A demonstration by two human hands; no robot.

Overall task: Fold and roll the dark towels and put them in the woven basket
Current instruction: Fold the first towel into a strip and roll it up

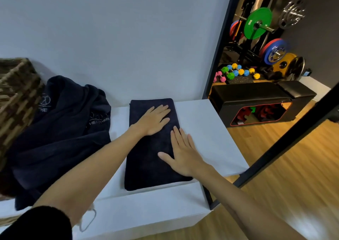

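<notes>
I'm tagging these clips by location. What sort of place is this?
Most likely a gym or fitness studio: coloured weight plates hang on a rack, small coloured dumbbells lie on the floor, and a black weight bench stands beyond the white counter.

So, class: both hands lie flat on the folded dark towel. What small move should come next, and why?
Probably start rolling the folded towel from its near end: it already lies flat under the left hand and right hand, unrolled.
</notes>
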